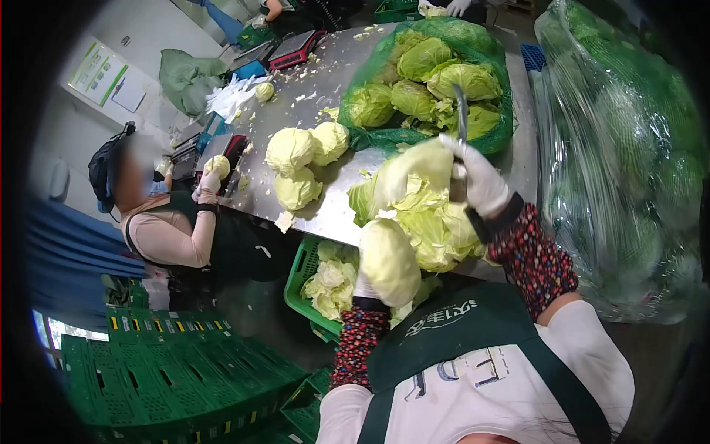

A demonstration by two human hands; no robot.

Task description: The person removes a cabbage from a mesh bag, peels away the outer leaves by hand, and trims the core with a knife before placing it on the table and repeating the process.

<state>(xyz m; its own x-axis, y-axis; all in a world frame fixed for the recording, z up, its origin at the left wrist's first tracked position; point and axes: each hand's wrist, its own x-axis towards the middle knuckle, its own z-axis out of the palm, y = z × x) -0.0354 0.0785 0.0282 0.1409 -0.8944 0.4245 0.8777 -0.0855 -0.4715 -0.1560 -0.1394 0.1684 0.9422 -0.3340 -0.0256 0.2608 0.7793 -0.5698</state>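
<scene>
A co-worker [174, 222] in a dark apron stands at the far left of the steel surface [325, 214], one hand on a small cabbage by a scale [222, 152]. Green plastic crates [177, 377] are stacked below. A green basket [299, 277] under the surface edge holds loose pale leaves.

The left hand [373, 285], in a white glove with a dotted sleeve, cups a trimmed head [388, 260] from beneath; the fingers are hidden behind it, so their spread cannot be told. The head is smooth, pale yellow-green and oval, its long axis running up and slightly left, held over the basket at the surface edge.

Three peeled heads [299, 166] lie on the surface beyond. Crinkled outer leaves [429, 222] pile between the hands.

The right hand [477, 177], gloved white, has its fingers wrapped tight around a knife [460, 118], whose dull grey blade points straight up out of the fist.

Behind it, a green mesh sack [384, 137] of leafy cabbages rests on the surface. At right stands a film-wrapped bale [629, 163], glossy and wrinkled.
</scene>
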